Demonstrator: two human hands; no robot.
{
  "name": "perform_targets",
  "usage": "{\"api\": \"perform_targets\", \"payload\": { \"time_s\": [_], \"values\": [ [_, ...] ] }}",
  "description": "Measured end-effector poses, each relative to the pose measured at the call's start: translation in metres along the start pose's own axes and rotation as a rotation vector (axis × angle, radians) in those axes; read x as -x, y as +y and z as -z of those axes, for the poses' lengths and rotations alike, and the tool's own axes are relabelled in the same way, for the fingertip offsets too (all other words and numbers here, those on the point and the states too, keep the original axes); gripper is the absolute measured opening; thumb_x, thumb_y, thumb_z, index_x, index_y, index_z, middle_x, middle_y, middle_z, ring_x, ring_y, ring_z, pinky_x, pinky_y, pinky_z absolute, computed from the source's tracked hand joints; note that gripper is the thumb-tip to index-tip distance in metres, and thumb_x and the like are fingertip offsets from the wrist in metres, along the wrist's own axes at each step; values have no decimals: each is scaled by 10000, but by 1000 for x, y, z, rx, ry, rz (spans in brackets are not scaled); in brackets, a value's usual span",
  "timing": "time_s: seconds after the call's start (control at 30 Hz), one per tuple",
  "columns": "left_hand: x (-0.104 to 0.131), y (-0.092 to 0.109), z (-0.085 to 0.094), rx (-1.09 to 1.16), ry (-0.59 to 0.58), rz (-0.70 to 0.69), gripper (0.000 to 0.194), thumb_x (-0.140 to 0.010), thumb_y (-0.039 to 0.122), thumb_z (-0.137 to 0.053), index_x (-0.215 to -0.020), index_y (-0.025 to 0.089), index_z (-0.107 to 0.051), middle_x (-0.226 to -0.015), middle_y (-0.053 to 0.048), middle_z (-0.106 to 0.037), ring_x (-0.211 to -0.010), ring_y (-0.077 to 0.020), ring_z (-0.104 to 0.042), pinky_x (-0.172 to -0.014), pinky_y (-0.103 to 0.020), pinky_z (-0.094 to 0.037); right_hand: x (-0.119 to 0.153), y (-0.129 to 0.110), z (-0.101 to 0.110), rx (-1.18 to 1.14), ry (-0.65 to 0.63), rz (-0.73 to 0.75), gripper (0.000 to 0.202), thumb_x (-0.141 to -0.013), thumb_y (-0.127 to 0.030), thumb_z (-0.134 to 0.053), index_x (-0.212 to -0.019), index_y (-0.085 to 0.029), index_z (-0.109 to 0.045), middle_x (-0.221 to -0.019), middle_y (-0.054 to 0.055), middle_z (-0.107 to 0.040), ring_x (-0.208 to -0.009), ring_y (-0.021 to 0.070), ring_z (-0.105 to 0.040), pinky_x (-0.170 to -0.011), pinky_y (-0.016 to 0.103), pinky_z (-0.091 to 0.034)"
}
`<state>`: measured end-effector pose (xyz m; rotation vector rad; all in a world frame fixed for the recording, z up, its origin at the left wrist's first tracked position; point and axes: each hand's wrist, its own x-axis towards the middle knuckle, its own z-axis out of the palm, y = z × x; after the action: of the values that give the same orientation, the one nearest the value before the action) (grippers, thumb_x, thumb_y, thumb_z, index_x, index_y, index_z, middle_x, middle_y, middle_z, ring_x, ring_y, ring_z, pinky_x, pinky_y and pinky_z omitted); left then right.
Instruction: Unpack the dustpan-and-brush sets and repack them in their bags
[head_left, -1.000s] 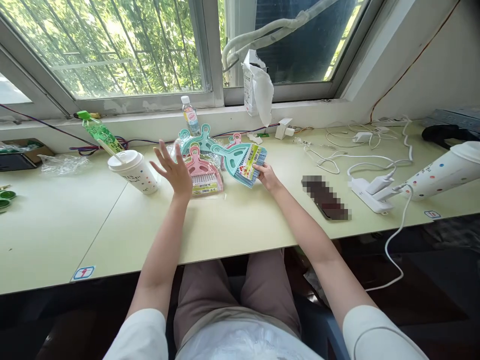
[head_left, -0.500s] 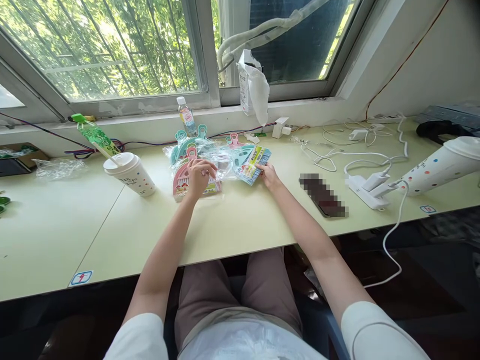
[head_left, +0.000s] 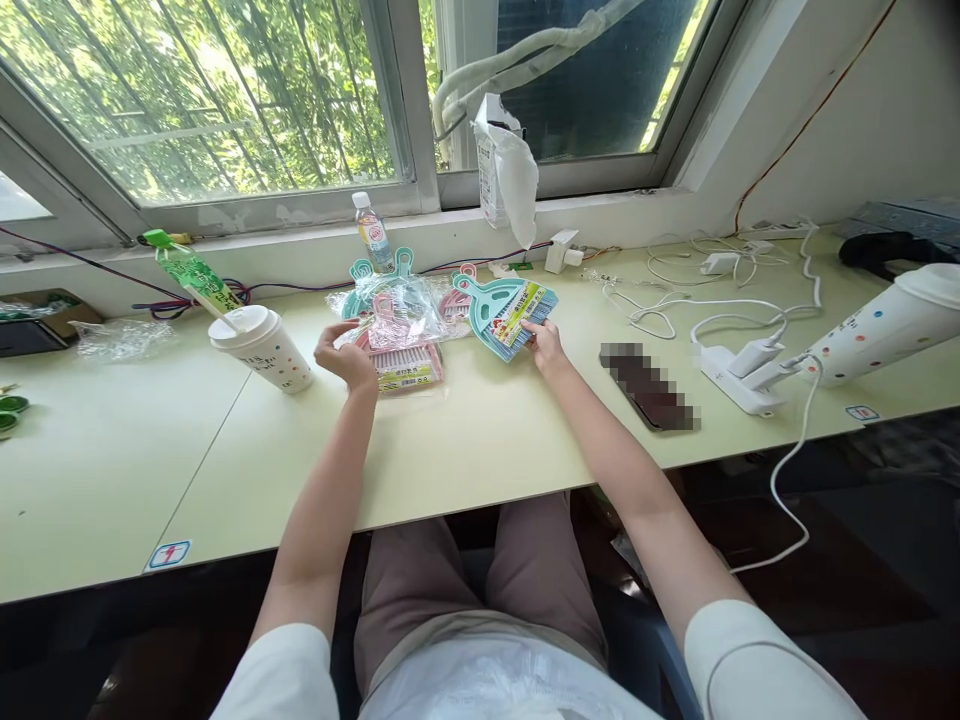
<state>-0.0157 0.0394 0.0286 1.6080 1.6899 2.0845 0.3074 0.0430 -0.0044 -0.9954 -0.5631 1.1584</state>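
Nearest, the wearer's lap [head_left: 420,565] sits beneath the edge of a pale tabletop [head_left: 480,440]. Toward two o'clock lies a dark phone [head_left: 651,392], pixelated over. At eleven o'clock, the left hand [head_left: 349,362] curls its fingers beside a pink dustpan-and-brush set [head_left: 409,362]; whether its grip pinches anything, I cannot tell. A white lidded cup [head_left: 262,355] with a straw stands at ten. Just past twelve, the right hand [head_left: 546,346] has its grip closed on the bristle end of a teal set [head_left: 491,305], fingers by the label; whether the set is lifted or resting is unclear. Holding it well would likely mean light pressure near the label, keeping the bristles straight and pan and brush together. The teal set shows a rounded, cut-out pan, a looped handle toward eleven o'clock, blue bristles toward four and a yellow-green printed label. Beyond, clear wrap [head_left: 424,305] crinkles near another teal set [head_left: 403,264], with a white-capped bottle [head_left: 373,235] behind.
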Motion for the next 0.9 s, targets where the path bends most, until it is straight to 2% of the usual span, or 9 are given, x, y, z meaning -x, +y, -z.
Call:
{"api": "perform_targets", "payload": {
  "time_s": [0.07,0.13,0.27,0.33,0.43,0.57,0.7,0.8,0.9],
  "values": [
    [7,11,-2,3,192,3,330,-735,7,-308,-784,221,-555,-904,-56,-676,-942,-198,-666,-967,-414,-483,2,1,-1,15,3,-3,136,-772,-69,-632,-855,-176,-623,-747,-13,-725,-667,146,-686,-703,324,-629],
    [17,24,-6,-26,165,-90,293,-793,37,-325,-783,225,-551,-940,-62,-675,-1001,-205,-651,-960,-393,-478,4,2,-2,27,-8,-4,141,-768,-69,-634,-864,-172,-627,-776,-6,-733,-677,145,-686,-688,312,-625],
    [37,38,-14,-245,-303,-359,188,-898,228,-489,-1026,235,-626,-1108,-68,-704,-1120,-255,-616,-1027,-432,-419,6,2,-3,33,-42,-5,158,-757,-79,-639,-883,-174,-634,-822,2,-744,-705,145,-691,-655,285,-616],
    [42,36,-17,-385,-522,-442,267,-885,297,-570,-1140,241,-628,-1195,-94,-693,-1196,-302,-583,-1067,-474,-372,5,0,-2,29,-35,-5,159,-750,-82,-643,-877,-176,-632,-813,-1,-743,-700,139,-688,-628,265,-608],
    [40,26,-18,-498,-648,-431,258,-923,247,-495,-1115,224,-666,-1151,-136,-711,-1215,-328,-577,-1115,-517,-308,2,-2,0,13,-7,1,162,-744,-81,-641,-874,-178,-629,-775,-13,-733,-667,129,-677,-612,253,-602],
    [25,12,-12,-479,-584,-352,420,-947,145,-333,-1193,221,-664,-1194,-147,-701,-1213,-303,-589,-1167,-538,-244,0,-5,2,-10,-20,23,161,-739,-94,-654,-870,-183,-625,-791,-13,-734,-668,129,-679,-646,263,-608],
    [20,8,-8,-414,-537,-324,480,-922,124,-358,-1286,284,-627,-1320,-83,-655,-1279,-263,-555,-1205,-514,-209,1,-6,1,-4,-82,30,176,-744,-116,-669,-900,-189,-636,-836,-2,-745,-699,141,-688,-687,281,-613],
    [28,13,-12,-380,-498,-301,414,-934,241,-441,-1309,272,-612,-1353,-89,-634,-1315,-270,-527,-1215,-490,-216,4,-6,-1,-1,-148,14,175,-737,-123,-682,-894,-191,-646,-846,3,-753,-719,153,-693,-715,299,-616],
    [39,20,-19,-374,-459,-264,488,-907,403,-539,-1364,232,-560,-1450,-133,-554,-1367,-316,-475,-1225,-520,-193,8,-8,-3,-1,-241,-2,161,-737,-129,-680,-884,-191,-664,-876,9,-764,-737,154,-695,-687,279,-607]
  ]
}}
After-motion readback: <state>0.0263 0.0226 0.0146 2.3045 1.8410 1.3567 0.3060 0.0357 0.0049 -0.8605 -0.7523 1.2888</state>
